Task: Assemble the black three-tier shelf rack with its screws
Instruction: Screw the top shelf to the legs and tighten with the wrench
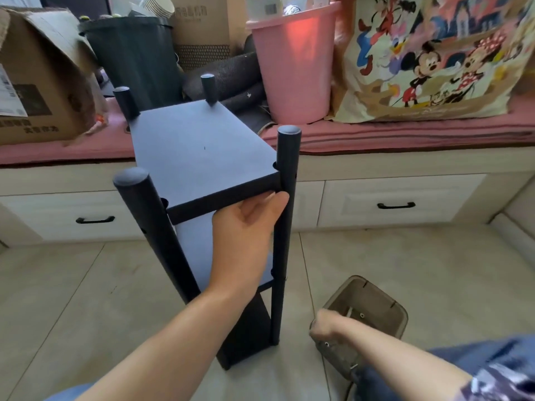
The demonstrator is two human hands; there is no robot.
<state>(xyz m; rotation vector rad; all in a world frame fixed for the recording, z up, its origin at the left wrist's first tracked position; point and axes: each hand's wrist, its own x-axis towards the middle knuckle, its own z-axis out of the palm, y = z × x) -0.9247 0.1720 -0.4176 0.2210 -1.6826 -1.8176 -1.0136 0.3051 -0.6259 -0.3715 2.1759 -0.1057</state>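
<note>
Nearest to us, at about five o'clock, our right hand [322, 325] was down in the small brown container [376, 302] on the floor [86, 285], where a few screws [362, 315] lay. Its fingers were curled downward and blurred, so we could not tell whether they were closed on a screw or empty.

Our left hand [246, 224] reached forward from six o'clock toward the centre. Its palm was turned up under the front edge of the top shelf [199, 146], with the thumb lying along that edge near the front right post [286, 198]. The fingers went under the board, out of view, so the hand seemed to support and pinch the shelf and not to wrap around it.

We judged the step to be the fastening of the top shelf. The black rack [220, 227] stood upright on the floor in the centre, with all four posts in place and the two lower shelves already between them. The front left post [153, 227] leaned a little outward, with a gap at its notch, so that joint was probably still loose.

The next move probably called for one screw and a tool, while the left hand kept the board level and the hole in the post lined up with the board edge.
</note>
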